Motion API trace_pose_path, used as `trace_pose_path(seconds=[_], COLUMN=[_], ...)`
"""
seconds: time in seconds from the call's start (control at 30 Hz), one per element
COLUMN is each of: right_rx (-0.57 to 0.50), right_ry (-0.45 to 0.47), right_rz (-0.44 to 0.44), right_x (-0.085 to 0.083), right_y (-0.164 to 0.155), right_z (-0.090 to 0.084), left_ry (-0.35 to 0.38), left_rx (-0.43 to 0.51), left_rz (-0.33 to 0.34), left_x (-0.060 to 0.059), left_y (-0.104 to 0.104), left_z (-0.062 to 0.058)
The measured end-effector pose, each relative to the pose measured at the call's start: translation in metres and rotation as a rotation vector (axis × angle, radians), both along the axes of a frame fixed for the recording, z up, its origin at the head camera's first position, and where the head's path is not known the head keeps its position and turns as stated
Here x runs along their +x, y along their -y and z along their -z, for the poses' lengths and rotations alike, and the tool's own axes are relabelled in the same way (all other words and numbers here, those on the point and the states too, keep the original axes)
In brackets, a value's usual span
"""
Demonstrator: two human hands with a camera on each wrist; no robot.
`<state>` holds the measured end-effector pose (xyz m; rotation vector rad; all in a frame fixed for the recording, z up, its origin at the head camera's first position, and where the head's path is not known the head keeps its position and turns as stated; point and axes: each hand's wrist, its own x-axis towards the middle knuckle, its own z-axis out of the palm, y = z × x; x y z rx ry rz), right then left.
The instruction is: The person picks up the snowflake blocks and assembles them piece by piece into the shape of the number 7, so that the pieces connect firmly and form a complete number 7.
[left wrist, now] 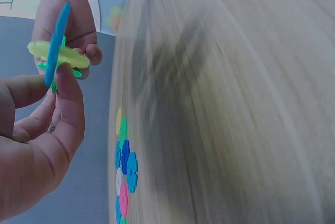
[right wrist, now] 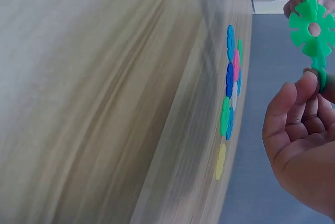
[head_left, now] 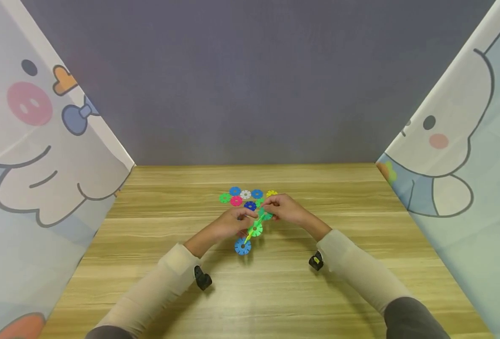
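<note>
A slanting chain of notched plastic snowflake discs (head_left: 256, 232) is held up between both hands over the table. A blue disc (head_left: 238, 246) forms its near end, followed by a yellow disc (left wrist: 73, 55) seen nearly edge-on, then green ones. My left hand (head_left: 229, 225) pinches the chain from the left, fingertips at the blue and yellow discs. At the far end, my right hand (head_left: 289, 210) pinches a green disc (right wrist: 321, 80) between thumb and finger. A flat-facing green disc (right wrist: 301, 29) shows just beyond those fingertips. The fingers partly cover the chain.
Several loose discs lie flat just behind the hands, among them a pink disc (head_left: 233, 201), a white disc (head_left: 242, 194), a dark blue disc (head_left: 247, 206) and a yellow disc (head_left: 269, 193). The wooden table (head_left: 275, 296) meets a grey back panel (head_left: 254, 94), with cartoon-printed side panels (head_left: 483, 263).
</note>
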<state>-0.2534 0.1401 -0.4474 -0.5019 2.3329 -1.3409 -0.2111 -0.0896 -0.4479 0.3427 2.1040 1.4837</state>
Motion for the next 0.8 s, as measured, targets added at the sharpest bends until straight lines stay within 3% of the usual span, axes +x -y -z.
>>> trace_pose_path(seconds=[0.33, 0.5, 0.8], right_rx=[-0.009, -0.046, -0.052], right_ry=[-0.008, 0.015, 0.023], right_rz=[-0.064, -0.052, -0.033], right_x=[0.000, 0.000, 0.002], right_y=[0.007, 0.010, 0.015], right_z=[0.001, 0.003, 0.002], left_ry=[0.080, 0.099, 0.106], left_rx=[0.040, 0.087, 0.118], left_rz=[-0.049, -0.076, -0.062], left_x=[0.002, 0.002, 0.001], left_y=[-0.002, -0.005, -0.006], left_z=[0.003, 0.007, 0.008])
